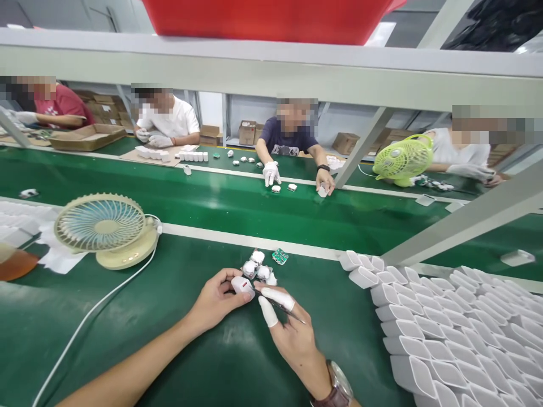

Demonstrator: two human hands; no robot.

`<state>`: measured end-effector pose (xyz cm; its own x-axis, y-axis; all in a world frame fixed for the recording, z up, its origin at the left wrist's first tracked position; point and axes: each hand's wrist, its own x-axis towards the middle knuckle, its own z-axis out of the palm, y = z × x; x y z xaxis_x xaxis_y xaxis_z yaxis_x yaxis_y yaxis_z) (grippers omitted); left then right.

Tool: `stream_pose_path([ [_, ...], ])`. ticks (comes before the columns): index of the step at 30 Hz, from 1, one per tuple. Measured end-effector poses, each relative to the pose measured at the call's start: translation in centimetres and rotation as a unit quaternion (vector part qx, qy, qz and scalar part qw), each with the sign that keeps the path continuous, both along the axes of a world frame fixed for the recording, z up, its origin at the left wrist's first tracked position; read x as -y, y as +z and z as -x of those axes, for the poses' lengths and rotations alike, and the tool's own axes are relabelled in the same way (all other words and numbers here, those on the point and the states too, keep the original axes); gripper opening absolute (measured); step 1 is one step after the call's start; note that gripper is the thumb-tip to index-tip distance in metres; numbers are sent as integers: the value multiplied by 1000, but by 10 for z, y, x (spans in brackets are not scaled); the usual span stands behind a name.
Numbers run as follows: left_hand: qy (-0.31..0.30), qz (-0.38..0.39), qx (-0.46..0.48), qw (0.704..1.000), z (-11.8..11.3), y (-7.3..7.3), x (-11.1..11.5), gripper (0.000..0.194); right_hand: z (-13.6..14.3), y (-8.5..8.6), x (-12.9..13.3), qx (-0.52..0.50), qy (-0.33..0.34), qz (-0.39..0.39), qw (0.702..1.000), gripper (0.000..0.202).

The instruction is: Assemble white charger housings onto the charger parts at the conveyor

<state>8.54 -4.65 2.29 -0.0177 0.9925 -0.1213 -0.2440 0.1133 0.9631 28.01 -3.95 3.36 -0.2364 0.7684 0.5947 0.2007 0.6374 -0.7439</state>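
The left hand (212,302) grasps a small white casing (242,286) between thumb and fingers, a red mark showing on its face. The right hand (297,339), white covers on two fingers, grips a thin dark tool (288,312) like a pen, its tip close to the casing; whether it touches cannot be told. Just beyond the hands, a handful of small white units (257,258) sit bunched on the table (182,367), beside a green circuit board (280,256). These appear to be without outer shells, so the work seems partway at best, with one piece in hand. To the near right, many white shells (418,376) stand in packed rows, open ends showing; most look unfilled. A cream fan (106,226) is at left. Farther off, across the green belt (237,209), a person's gloved hand (271,173) reaches toward similar small units.
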Motion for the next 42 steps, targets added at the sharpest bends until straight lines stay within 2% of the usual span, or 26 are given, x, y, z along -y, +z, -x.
stream_pose_path([
  [6, -7, 4, -5, 1000, -1, -3, 1, 51, 1, 2, 1, 25, 21, -29, 999, 34],
  [14, -14, 1, -7, 1000, 0, -3, 1, 47, -4, -5, 3, 90, 32, -83, 992, 48],
  [18, -11, 15, -4, 1000, -2, -4, 4, 48, -8, -2, 5, 137, 63, -104, 983, 54],
  [20, -9, 25, 5, 1000, -4, -4, 5, 48, -6, 0, 5, 129, 70, -109, 983, 55],
  [25, -2, 50, 24, 998, -9, -5, 5, 50, -5, 3, -6, 30, 14, -100, 994, 42],
  [28, 1, 58, 14, 998, -10, -3, 4, 50, -18, 2, -21, 77, -45, -112, 990, 36],
  [30, -3, 55, 5, 998, -10, -3, 5, 49, -31, 0, -32, 180, -90, -135, 970, 36],
  [33, -11, 26, -22, 999, -6, -3, 6, 51, -46, -6, -44, 364, -131, -172, 906, 40],
  [36, 10, -43, -86, 995, 3, -4, 3, 51, -50, -9, -47, 471, -152, -172, 852, 39],
  [38, 43, -99, -148, 983, 13, -5, -2, 48, -48, -9, -45, 498, -154, -158, 839, 40],
  [42, 118, -176, -272, 939, 36, -8, -16, 45, -43, -7, -40, 511, -144, -137, 836, 41],
])
